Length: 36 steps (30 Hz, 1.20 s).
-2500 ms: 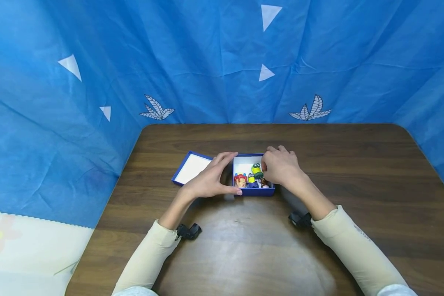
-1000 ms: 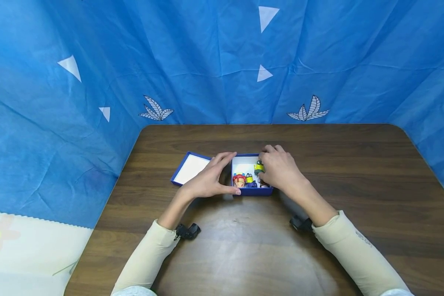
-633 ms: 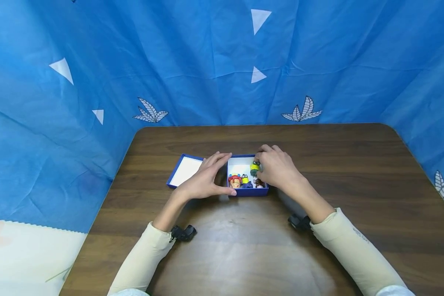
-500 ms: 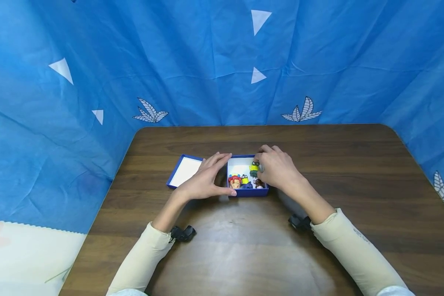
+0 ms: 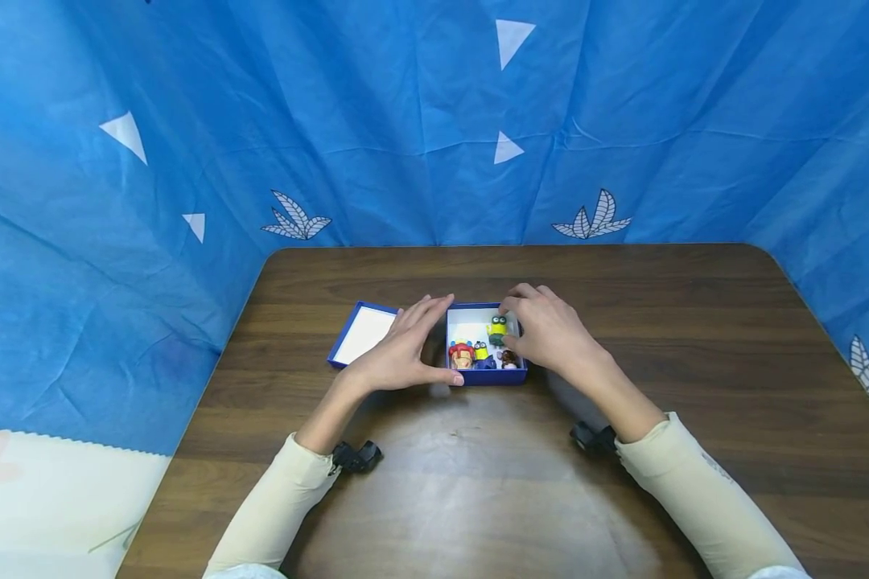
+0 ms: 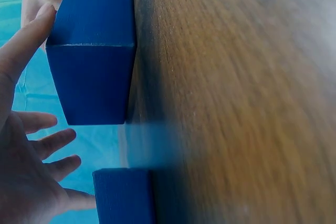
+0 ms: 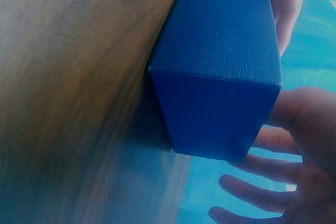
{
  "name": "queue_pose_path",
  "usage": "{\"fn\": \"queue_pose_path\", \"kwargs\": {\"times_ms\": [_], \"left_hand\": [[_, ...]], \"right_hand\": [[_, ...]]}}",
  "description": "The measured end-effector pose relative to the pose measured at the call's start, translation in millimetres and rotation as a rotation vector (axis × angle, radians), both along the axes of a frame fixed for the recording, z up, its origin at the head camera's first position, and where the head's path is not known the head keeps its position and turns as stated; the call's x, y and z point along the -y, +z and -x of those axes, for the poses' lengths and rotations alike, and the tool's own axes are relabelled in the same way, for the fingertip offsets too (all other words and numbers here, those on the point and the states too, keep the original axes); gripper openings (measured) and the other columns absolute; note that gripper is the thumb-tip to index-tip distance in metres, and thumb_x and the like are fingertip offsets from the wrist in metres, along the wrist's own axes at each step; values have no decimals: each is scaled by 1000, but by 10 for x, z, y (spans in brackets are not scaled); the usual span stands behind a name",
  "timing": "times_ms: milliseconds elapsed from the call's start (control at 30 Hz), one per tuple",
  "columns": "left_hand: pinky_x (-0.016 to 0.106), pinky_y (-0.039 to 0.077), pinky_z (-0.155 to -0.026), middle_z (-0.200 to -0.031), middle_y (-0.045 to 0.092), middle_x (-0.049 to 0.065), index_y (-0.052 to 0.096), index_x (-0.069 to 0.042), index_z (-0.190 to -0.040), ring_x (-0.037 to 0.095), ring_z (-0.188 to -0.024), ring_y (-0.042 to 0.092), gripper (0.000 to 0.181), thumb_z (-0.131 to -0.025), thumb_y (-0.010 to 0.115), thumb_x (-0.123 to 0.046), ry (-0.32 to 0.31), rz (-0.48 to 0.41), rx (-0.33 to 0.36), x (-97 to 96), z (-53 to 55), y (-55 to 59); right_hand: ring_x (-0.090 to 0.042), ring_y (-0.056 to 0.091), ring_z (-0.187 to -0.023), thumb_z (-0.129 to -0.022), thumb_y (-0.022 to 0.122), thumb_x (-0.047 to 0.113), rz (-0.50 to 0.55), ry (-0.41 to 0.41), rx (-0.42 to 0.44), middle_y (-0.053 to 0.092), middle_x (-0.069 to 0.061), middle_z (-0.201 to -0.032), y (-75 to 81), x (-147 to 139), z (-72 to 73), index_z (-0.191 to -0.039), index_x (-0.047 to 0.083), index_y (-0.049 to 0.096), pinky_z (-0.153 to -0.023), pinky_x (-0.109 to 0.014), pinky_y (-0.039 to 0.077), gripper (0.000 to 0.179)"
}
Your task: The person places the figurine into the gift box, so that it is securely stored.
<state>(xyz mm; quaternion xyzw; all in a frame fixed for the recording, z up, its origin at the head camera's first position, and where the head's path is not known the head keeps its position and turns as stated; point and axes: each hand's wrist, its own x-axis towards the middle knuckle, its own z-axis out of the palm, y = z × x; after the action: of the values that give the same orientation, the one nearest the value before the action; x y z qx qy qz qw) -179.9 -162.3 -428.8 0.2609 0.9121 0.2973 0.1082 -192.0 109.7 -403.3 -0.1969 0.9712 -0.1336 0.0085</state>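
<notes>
In the head view, an open blue box [image 5: 488, 377] with a white inside holds several small toy figures. A yellow-and-green goggled toy figure [image 5: 497, 330] lies at its right side. Along the front lie a red-topped toy figure [image 5: 461, 355], a yellow-and-blue toy figure [image 5: 482, 355] and a brown-and-white one [image 5: 508, 359]. My left hand [image 5: 401, 350] spans the box's left side, thumb at the front corner and fingers stretched toward the back corner. My right hand [image 5: 550, 330] reaches over the right wall, thumb and fingers spread beside the goggled figure; its fingertips are partly hidden.
Left of the box, a blue lid [image 5: 362, 332] with a white inside lies on the wooden table [image 5: 449, 498], partly hidden by my left hand. A blue curtain [image 5: 376, 121] stands behind the table. Black wrist cameras sit at both wrists.
My right hand has brought the goggled figure to its spot at the box's right, and its fingers have spread away from it. My left hand stays by the box. The head view has shifted slightly.
</notes>
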Motion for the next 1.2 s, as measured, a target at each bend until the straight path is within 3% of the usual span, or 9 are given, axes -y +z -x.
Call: {"fn": "queue_pose_path", "kwargs": {"times_ms": [233, 433, 567, 700, 933, 1200], "left_hand": [[66, 4, -137, -181, 22, 3, 14, -30, -175, 30, -172, 6, 123, -82, 90, -60, 31, -14, -1, 134, -50, 26], [63, 4, -138, -182, 19, 6, 13, -32, -175, 29, -172, 7, 122, -83, 89, -61, 74, -24, 10, 295, -71, 24], [68, 16, -134, -182, 19, 7, 16, -36, -174, 31, -172, 10, 118, -83, 89, -59, 118, -39, 31, 390, -82, 21], [75, 25, -128, -182, 19, 7, 18, -39, -173, 34, -171, 11, 116, -84, 90, -57, 128, -64, 43, 461, -95, 32], [66, 3, -136, -180, 25, 8, 21, -32, -173, 34, -171, 12, 117, -83, 92, -52, 118, -71, -26, 626, -95, 51], [67, 6, -136, -180, 25, 3, 22, -36, -172, 33, -171, 12, 119, -79, 95, -52, 161, -65, 0, 836, -154, 54]], "right_hand": [[-41, 62, -131, -87, 91, 28, 68, -2, 3, 67, -15, -142, -8, -22, 4, -125, 9, 78, -106, -62, 55, 44], [-37, 64, -126, -91, 88, 34, 119, -15, -72, 72, -12, -134, -15, 6, -3, -122, 9, 77, -103, -58, 57, 41], [-36, 64, -125, -94, 84, 40, 163, -19, -113, 72, -12, -134, -2, 67, -25, -129, 9, 73, -106, -57, 54, 47], [-38, 60, -134, -96, 81, 46, 202, -4, -103, 69, -13, -145, 15, 150, -47, -143, 8, 65, -115, -61, 47, 62], [-39, 50, -147, -94, 79, 57, 226, 19, -40, 61, -13, -158, 46, 332, -79, -159, 7, 51, -125, -63, 37, 86], [-40, 38, -158, -91, 76, 69, 191, 48, 55, 56, -13, -163, 60, 560, -127, -164, 8, 45, -130, -69, 22, 100]]}}
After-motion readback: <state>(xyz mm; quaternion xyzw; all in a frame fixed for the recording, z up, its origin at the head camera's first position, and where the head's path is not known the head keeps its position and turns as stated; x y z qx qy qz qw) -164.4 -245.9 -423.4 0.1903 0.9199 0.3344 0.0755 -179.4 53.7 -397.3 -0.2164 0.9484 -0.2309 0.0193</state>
